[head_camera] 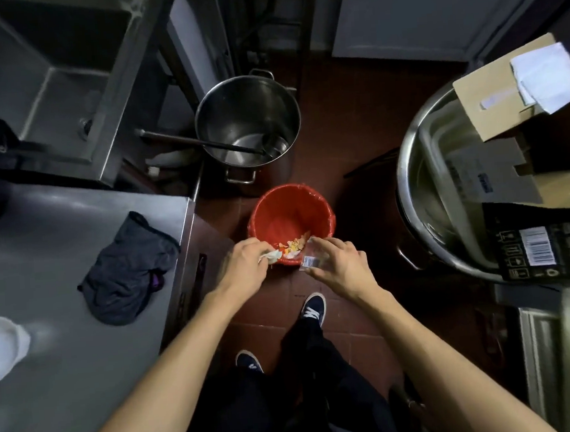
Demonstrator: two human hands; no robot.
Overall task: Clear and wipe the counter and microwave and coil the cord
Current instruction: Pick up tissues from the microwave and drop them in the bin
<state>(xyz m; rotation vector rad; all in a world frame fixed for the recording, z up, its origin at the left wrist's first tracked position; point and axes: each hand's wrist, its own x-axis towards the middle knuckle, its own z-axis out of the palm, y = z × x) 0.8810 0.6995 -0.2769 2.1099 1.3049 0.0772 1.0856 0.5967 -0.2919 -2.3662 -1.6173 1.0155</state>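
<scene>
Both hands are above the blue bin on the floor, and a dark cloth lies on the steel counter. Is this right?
Not quite: the bin is red, not blue. The head view shows it on the floor under the left hand and right hand. The dark cloth does lie on the steel counter.

Red bin (290, 212), dark grey cloth (129, 270), steel-grey counter (58, 225), reddish-brown floor tiles (347, 117).

A steel pot (248, 124) holding a ladle (211, 144) stands near a cardboard box (505, 106)
</scene>
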